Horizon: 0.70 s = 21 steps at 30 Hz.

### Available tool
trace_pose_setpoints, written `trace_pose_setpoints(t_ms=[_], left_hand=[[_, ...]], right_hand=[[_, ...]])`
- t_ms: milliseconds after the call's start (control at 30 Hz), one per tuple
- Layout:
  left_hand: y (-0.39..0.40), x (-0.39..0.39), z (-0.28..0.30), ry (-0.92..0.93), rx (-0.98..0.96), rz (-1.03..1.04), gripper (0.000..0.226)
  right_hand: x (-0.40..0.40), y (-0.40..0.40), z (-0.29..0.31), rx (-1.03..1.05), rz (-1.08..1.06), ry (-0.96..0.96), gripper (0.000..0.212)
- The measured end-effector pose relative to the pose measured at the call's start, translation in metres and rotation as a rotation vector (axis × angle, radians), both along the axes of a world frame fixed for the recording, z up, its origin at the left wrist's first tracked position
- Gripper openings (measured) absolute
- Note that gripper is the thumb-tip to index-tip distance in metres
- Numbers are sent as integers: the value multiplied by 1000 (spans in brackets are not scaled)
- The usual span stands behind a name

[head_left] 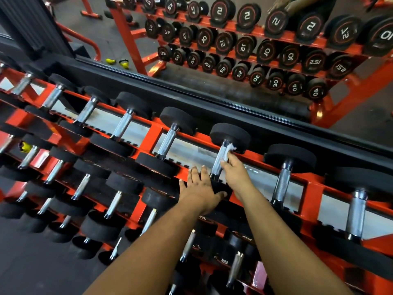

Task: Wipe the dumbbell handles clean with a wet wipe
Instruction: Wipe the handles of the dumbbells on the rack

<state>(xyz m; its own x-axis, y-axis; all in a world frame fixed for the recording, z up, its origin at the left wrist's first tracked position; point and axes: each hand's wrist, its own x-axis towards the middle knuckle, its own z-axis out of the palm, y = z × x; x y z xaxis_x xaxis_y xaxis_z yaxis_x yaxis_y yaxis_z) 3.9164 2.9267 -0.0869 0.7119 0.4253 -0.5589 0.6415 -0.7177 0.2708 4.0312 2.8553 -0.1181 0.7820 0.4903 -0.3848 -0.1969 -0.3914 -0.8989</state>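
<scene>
A black dumbbell with a knurled steel handle lies on the top tier of the red rack. My right hand pinches a white wet wipe against the upper part of that handle. The fingers of my left hand lie flat on the near black head of the same dumbbell. Other dumbbells sit in a row to both sides, such as the one to the left and the one to the right.
Two lower tiers of the rack hold several more dumbbells. A mirror behind the rack reflects numbered dumbbell heads, orange frames and yellow kettlebells. Dark rubber floor lies at the lower left.
</scene>
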Motion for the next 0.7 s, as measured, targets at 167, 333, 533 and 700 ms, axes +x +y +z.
trace_pose_setpoints(t_ms=[167,333,533,700], left_hand=[[1,0,-1,-14,-15,1,105],[0,-2,-1,-20,6,0,106],[2,-2,-2,-23,6,-10,106],[1,-2,2,-9,12,-16,105]], right_hand=[[-8,-19,-12,-34,135,93,40],[17,25,3,156,-172,157,23],[-6,-21,-3,50,131,266,31],[23,9,11,184,-151,317,18]])
